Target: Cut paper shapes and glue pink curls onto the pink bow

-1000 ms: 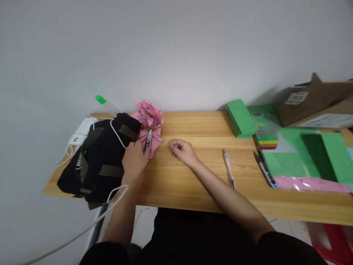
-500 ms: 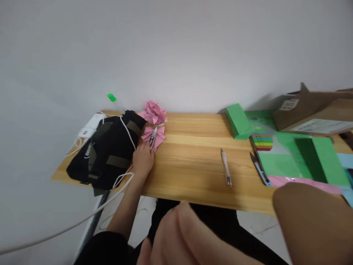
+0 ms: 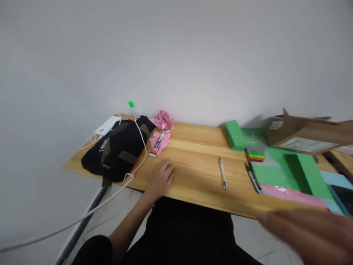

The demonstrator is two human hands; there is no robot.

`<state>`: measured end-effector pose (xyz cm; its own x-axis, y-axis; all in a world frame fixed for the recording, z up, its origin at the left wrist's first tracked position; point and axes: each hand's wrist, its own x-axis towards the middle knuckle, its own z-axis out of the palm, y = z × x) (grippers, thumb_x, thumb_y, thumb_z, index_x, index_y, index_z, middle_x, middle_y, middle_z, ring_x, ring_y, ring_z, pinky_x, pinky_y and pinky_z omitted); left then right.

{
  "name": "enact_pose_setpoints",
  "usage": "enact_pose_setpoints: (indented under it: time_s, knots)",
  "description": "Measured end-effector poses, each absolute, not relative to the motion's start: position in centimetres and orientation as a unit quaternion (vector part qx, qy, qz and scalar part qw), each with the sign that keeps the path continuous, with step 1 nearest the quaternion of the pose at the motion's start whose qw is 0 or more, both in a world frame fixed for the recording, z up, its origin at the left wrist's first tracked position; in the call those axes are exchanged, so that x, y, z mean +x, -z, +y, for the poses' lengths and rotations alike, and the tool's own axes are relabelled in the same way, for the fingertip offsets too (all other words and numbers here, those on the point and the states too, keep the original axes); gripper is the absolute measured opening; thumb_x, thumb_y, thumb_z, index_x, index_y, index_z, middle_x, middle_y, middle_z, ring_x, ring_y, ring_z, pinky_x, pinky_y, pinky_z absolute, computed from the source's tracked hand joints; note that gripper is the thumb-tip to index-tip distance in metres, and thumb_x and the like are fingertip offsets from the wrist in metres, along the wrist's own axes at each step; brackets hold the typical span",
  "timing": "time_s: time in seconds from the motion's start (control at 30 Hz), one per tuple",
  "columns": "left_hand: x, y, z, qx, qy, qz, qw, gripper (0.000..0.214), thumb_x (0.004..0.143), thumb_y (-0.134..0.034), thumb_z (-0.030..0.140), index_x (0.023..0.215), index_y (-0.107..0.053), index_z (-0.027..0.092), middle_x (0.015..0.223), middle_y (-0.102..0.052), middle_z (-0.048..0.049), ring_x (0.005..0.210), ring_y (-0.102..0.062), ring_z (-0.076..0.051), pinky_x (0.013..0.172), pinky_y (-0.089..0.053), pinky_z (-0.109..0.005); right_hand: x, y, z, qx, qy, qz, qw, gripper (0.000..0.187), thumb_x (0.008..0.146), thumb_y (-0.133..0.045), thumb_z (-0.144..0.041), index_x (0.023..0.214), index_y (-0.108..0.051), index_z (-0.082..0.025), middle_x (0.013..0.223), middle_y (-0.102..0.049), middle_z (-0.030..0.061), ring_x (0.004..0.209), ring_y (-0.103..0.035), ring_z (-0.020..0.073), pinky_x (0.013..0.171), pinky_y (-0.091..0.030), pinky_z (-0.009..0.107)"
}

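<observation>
My left hand (image 3: pixel 161 179) lies flat and open on the wooden table (image 3: pixel 193 173), near its front edge, holding nothing. A small glue tube (image 3: pixel 156 144) rests on a folded pink paper piece (image 3: pixel 161 141) a little beyond that hand. A crumpled pink paper flower (image 3: pixel 164 120) sits behind it by the wall. My right hand (image 3: pixel 309 235) is a large blur at the bottom right, close to the camera; its fingers cannot be made out.
A black bag (image 3: pixel 118 149) with a white cable (image 3: pixel 138 162) fills the table's left end, beside a white charger (image 3: pixel 106 126). A pen (image 3: pixel 222 177) lies mid-table. Green paper stack (image 3: pixel 235 134), coloured sheets (image 3: pixel 286 173), scissors (image 3: pixel 253 178) and a cardboard box (image 3: pixel 306 132) crowd the right.
My left hand let go of the glue tube and slid back toward the table's front edge. My right hand swung from the table up close to the camera, then rightward. The view shifted.
</observation>
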<state>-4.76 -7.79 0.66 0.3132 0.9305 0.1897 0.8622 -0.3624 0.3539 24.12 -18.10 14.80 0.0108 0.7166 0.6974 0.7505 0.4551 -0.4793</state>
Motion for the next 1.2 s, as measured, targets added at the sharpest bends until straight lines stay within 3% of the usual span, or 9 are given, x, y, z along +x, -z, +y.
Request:
enact_pose_setpoints:
  time_s: [0.07,0.17,0.27,0.5,0.67,0.77,0.87,0.97,1.2]
  knots:
    - [-3.6,-0.1,-8.0,0.824,-0.195,0.52,0.108,0.028,0.09,-0.054,0.017,0.114,-0.068,0.017,0.134,-0.063,-0.0147,0.129,-0.057,-0.029,0.111,-0.046,-0.047,24.8,-14.7,-15.5,-0.487,0.024,-0.765,0.422,0.038,0.079,-0.062,-0.04,0.114,-0.069,-0.054,0.079,-0.076,0.0069,0.07,-0.071,0.0266,0.063,-0.056,0.044]
    - [-1.8,0.0,-7.3,0.844,-0.207,0.477,0.13,0.028,0.091,-0.052,0.016,0.114,-0.068,0.016,0.132,-0.064,-0.0165,0.128,-0.057,-0.032,0.11,-0.046,-0.052,24.2,-10.9,-12.2,-0.597,-0.078,-0.706,0.372,0.031,0.088,-0.048,-0.029,0.107,-0.073,-0.029,0.081,-0.078,0.0079,0.062,-0.071,0.0233,0.06,-0.058,0.038]
    - [0.2,-0.6,-6.1,0.858,-0.209,0.441,0.158,0.029,0.092,-0.05,0.017,0.116,-0.067,0.015,0.133,-0.063,-0.0165,0.128,-0.057,-0.032,0.109,-0.046,-0.054,23.9,-5.1,-11.2,-0.651,-0.105,-0.664,0.352,0.027,0.085,-0.047,-0.021,0.094,-0.072,-0.019,0.074,-0.077,0.0076,0.056,-0.07,0.0208,0.053,-0.057,0.033]
    - [6.0,-1.9,-4.0,0.875,-0.185,0.363,0.262,0.029,0.091,-0.056,0.018,0.117,-0.068,0.018,0.13,-0.064,-0.0127,0.124,-0.058,-0.028,0.11,-0.044,-0.051,27.2,-0.7,-12.7,-0.756,-0.145,-0.558,0.309,0.015,0.095,-0.057,-0.024,0.103,-0.067,-0.015,0.075,-0.072,0.0018,0.067,-0.07,0.0172,0.067,-0.056,0.031]
    - [9.6,-1.8,-2.8,0.842,-0.195,0.365,0.346,0.028,0.089,-0.051,0.007,0.105,-0.071,0.018,0.113,-0.068,-0.0102,0.113,-0.061,-0.024,0.105,-0.047,-0.046,25.7,-1.0,-11.2,-0.776,-0.146,-0.553,0.268,0.035,0.083,-0.068,-0.032,0.113,-0.065,-0.014,0.102,-0.074,0.0164,0.092,-0.071,0.0307,0.077,-0.055,0.038]
    - [10.8,-1.9,-1.6,0.795,-0.218,0.4,0.401,0.027,0.088,-0.052,0.003,0.104,-0.07,0.015,0.112,-0.067,-0.0103,0.113,-0.061,-0.023,0.106,-0.046,-0.046,25.0,-1.9,-9.8,-0.779,-0.145,-0.556,0.25,0.033,0.081,-0.071,-0.035,0.106,-0.067,-0.014,0.102,-0.073,0.0183,0.095,-0.069,0.0347,0.079,-0.054,0.041]
    - [11.9,-2.5,0.9,0.726,-0.249,0.443,0.464,0.02,0.091,-0.061,0.014,0.11,-0.066,0.014,0.121,-0.065,-0.0092,0.119,-0.058,-0.024,0.108,-0.044,-0.051,27.5,-3.9,-6.7,-0.794,-0.133,-0.539,0.249,0.034,0.089,-0.065,-0.037,0.112,-0.066,-0.012,0.107,-0.071,0.0189,0.103,-0.067,0.0326,0.089,-0.052,0.042]
    - [14.3,-3.5,4.9,0.634,-0.268,0.482,0.542,0.032,0.094,-0.062,0.031,0.122,-0.061,0.016,0.131,-0.06,-0.011,0.119,-0.059,-0.026,0.102,-0.049,-0.051,31.9,-6.0,-1.3,-0.817,-0.125,-0.507,0.244,0.032,0.098,-0.057,-0.037,0.117,-0.063,-0.011,0.114,-0.069,0.0147,0.108,-0.065,0.028,0.096,-0.05,0.047]
    - [21.1,-4.8,12.4,0.432,-0.235,0.524,0.696,0.038,0.095,-0.06,0.037,0.127,-0.058,0.016,0.127,-0.061,-0.0113,0.109,-0.063,-0.024,0.091,-0.056,-0.046,36.0,-5.8,9.0,-0.807,-0.217,-0.509,0.205,0.03,0.096,-0.065,-0.034,0.12,-0.063,-0.016,0.12,-0.065,0.0097,0.102,-0.066,0.0234,0.087,-0.057,0.043]
